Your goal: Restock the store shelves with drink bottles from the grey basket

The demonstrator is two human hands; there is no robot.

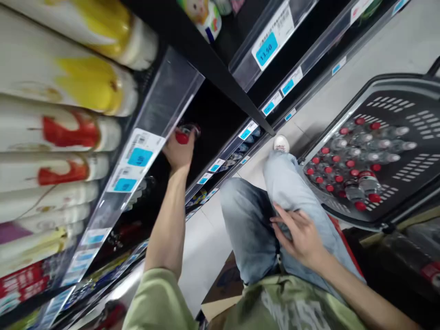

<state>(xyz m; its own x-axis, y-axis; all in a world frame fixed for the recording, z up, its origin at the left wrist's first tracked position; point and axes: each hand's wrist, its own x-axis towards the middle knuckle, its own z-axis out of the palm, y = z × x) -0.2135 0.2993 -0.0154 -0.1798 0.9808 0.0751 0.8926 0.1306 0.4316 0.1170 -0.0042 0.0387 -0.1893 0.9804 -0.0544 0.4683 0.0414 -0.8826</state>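
Note:
My left hand (178, 153) reaches into a dark shelf gap, its fingers wrapped around a red-capped bottle (183, 135). Most of that bottle is hidden by the hand and the shadow. Over my bent knees, my right hand (300, 236) hangs with its fingers spread and nothing in them. To the right stands a dark shopping basket (409, 98), holding many clear bottles (354, 153), some with red caps and others with white ones.
White bottles with yellow and red prints (79, 82) line the upper shelf at left. Price tags (137, 158) run along the shelf edges. An open cardboard box (223, 293) sits below me. Wrapped bottles (409, 256) lie at the lower right.

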